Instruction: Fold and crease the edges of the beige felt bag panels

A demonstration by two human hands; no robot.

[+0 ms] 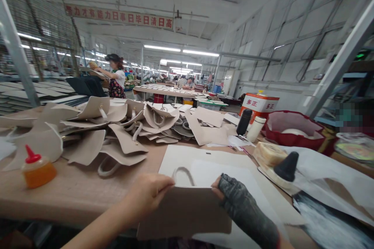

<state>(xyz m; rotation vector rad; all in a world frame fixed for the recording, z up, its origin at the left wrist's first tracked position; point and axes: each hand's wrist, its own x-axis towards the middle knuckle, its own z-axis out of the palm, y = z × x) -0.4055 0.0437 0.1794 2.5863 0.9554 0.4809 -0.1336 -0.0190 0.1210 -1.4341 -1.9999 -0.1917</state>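
Observation:
A beige bag panel (187, 214) hangs between my two hands at the table's near edge, its upper edge level. My bare left hand (150, 188) pinches the top left corner. On the right corner, my right hand (236, 198), in a dark fingerless glove, grips the same edge. A looped handle (184, 173) rises behind the panel's upper edge. Beneath and beyond lie white sheets (216, 163) on the tabletop. Part of the panel's lower side is dim and its far face is hidden from me.
Many beige panels with handles (122, 136) are heaped across the table's far side. At left stands a squeeze bottle of amber liquid (37, 169). On the right are a black flask (244, 121), a cream flask (256, 128), a black cone (286, 167) and a red-rimmed container (292, 118).

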